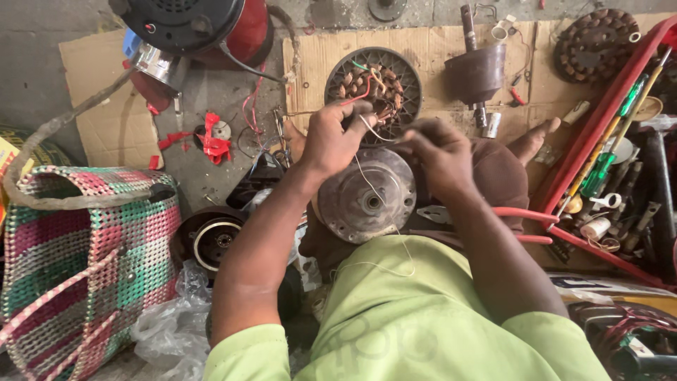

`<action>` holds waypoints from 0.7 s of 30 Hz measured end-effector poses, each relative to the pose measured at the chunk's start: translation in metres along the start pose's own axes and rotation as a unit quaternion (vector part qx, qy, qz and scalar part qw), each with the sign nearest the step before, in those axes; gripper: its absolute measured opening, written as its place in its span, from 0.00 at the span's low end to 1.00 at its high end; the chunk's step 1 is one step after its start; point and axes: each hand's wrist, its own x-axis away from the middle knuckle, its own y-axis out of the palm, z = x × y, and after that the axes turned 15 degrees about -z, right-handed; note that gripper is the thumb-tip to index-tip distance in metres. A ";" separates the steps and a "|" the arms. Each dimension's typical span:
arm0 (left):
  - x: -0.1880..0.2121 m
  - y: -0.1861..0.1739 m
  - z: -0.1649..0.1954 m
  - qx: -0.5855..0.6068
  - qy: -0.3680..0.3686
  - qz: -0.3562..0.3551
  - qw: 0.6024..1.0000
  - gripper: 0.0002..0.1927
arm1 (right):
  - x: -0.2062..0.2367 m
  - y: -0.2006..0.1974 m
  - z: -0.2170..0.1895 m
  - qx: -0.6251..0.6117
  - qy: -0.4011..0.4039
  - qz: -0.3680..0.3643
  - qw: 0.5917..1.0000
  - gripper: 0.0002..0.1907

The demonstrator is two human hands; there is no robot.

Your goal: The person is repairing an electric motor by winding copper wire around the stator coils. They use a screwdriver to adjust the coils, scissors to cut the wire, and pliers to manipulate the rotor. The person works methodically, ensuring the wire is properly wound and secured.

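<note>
My left hand point(333, 137) and my right hand point(436, 152) are raised close together, pinching thin wires between the fingertips. A white wire point(364, 176) hangs from them down over a round grey metal motor cover point(367, 197) resting on my lap. Just beyond my hands, a dark round stator point(374, 83) with copper windings and red and green leads lies on cardboard point(430, 49).
A woven pink, green and white basket point(84, 261) stands at left. A red tray point(613, 162) with screwdrivers and tools sits at right. A red and black motor housing point(197, 28), red tape scraps point(211, 141), a brown shaft part point(476, 70) and another winding point(596, 42) lie on the floor.
</note>
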 end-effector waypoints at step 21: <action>0.005 0.025 0.032 0.420 -0.120 -0.134 0.890 0.20 | 0.004 -0.012 -0.037 0.274 -0.074 -0.115 0.952 0.05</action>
